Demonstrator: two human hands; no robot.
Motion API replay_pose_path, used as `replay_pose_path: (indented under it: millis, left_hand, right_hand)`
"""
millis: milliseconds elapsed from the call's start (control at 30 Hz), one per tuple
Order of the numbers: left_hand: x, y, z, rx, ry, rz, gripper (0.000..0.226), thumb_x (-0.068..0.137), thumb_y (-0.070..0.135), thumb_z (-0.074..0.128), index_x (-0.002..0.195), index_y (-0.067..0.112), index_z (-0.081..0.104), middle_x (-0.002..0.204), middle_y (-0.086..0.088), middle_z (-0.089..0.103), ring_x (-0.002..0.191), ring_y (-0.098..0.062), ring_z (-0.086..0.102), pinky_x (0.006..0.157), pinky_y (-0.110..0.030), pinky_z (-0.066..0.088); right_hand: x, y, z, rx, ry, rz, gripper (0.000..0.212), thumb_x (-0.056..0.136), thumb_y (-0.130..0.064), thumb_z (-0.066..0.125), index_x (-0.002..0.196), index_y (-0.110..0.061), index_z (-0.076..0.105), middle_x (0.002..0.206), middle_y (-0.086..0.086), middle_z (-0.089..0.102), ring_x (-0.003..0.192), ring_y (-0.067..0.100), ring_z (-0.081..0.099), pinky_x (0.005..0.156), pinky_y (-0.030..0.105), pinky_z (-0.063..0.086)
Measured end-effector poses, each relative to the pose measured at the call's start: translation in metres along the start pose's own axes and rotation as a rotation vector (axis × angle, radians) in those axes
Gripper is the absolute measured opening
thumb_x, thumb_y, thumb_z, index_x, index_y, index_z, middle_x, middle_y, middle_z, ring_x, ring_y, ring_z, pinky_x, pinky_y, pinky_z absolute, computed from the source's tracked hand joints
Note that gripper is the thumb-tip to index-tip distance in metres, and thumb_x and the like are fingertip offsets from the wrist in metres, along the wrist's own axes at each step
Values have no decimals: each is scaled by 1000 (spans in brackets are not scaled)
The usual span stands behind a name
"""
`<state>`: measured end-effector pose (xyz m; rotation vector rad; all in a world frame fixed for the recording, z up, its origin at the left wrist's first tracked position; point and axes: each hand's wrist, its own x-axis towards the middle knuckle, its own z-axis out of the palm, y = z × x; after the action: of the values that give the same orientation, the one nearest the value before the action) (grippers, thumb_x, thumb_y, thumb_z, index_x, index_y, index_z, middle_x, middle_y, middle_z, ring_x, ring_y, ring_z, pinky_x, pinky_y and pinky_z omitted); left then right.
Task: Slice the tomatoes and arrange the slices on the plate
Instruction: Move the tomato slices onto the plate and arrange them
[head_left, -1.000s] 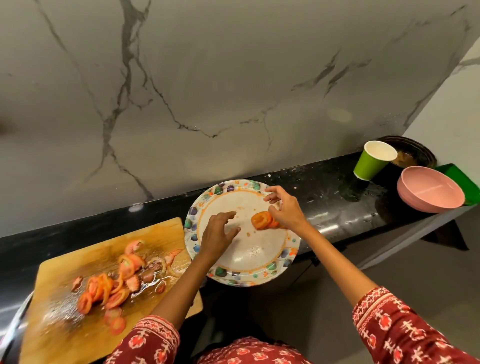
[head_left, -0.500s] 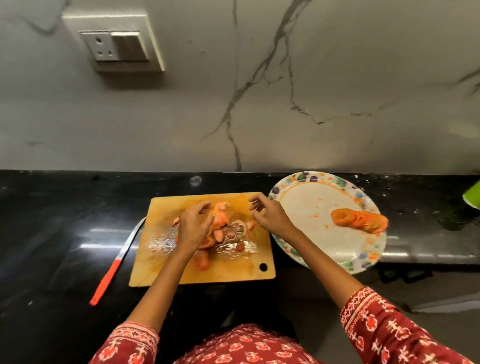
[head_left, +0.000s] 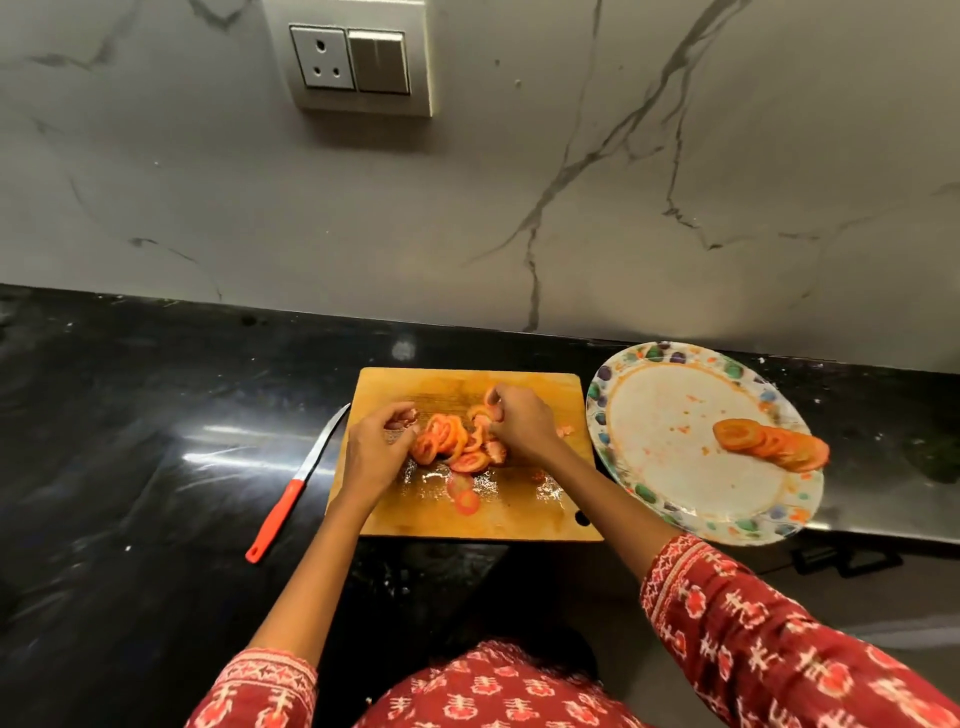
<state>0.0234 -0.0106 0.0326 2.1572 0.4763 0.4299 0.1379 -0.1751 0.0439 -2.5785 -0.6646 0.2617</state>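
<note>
Two hands work over the wooden cutting board (head_left: 467, 512), and I watch them from my distant station. The left hand (head_left: 371, 454) has its fingers curled against the left side of the heap of tomato slices (head_left: 449, 441); whether it already pinches a slice I cannot tell. The right hand (head_left: 522, 421) pinches a slice at the far side of the heap.

One short row of slices (head_left: 774, 444) lies overlapped on the right part of the flowered plate (head_left: 649, 491), which stands just beside the board. The knife (head_left: 296, 486) rests on the black counter (head_left: 130, 441), left of the board.

I judge the slices wet and soft, because juice shines on the board. If I grip too many together, they can slip or tear on the way to the plate. The plate also overhangs the counter edge a little, so a push there may tip it.
</note>
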Motion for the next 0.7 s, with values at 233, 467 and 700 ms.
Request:
replay_pose_path:
  millis: [233, 467, 700]
  left_hand:
    - [-2, -3, -4, -76, 41, -22, 29, 81, 5, 66, 109, 11, 66, 107, -1, 66, 95, -10, 60, 85, -23, 48]
    - [2, -2, -2, -61, 24, -25, 31, 82, 8, 67, 112, 9, 64, 107, -6, 67, 96, -13, 60, 86, -28, 51]
    - [0, 0, 8, 21, -74, -31, 40, 80, 9, 69, 119, 8, 60, 118, -9, 62, 109, -18, 56, 88, -21, 41]
  right_hand:
    - [-2, -6, 0, -86, 34, 80, 21, 87, -26, 64, 100, -14, 54, 87, -2, 48, 83, 14, 47, 73, 29, 40]
    - [13, -14, -22, 85, -13, 74, 12, 81, -11, 67, 92, -8, 64, 87, 3, 60, 78, 12, 55, 63, 21, 45]
    - [13, -7, -53, 246, -134, 41, 11, 87, -2, 60, 97, -2, 64, 92, 5, 58, 86, 14, 57, 69, 21, 48]
